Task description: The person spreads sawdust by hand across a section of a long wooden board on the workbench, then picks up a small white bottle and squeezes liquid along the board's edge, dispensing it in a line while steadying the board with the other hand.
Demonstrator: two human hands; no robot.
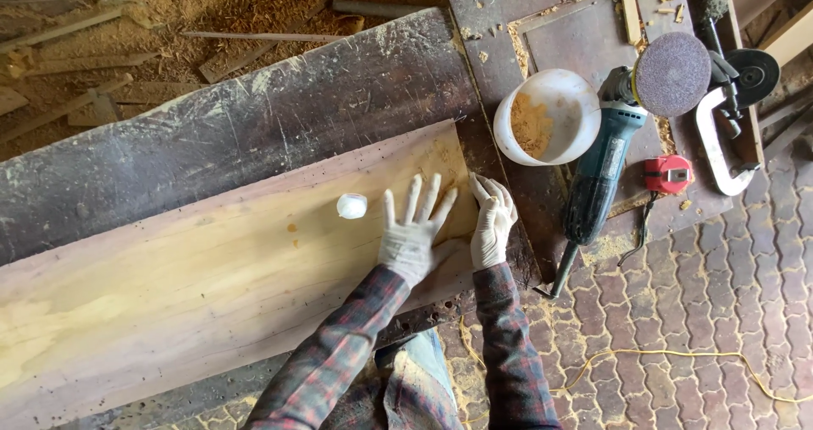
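White bucket [549, 116] holds sawdust [530, 125]; left hand [410, 233] splayed wide, right hand [491, 224] flat, both on the board [212, 286].

Both arms in plaid sleeves reach forward; the gloved left hand [412, 231] lies flat with fingers spread wide, while the gloved right hand [491, 222] presses down, fingers together.

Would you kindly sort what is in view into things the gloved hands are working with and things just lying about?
In hand:
- left hand, gloved, spread flat on the pale wooden board
- right hand, gloved, at the board's end
- small white round lid on the board

Lying about:
- white plastic bucket of sawdust
- teal angle grinder
- red tape measure
- metal clamp
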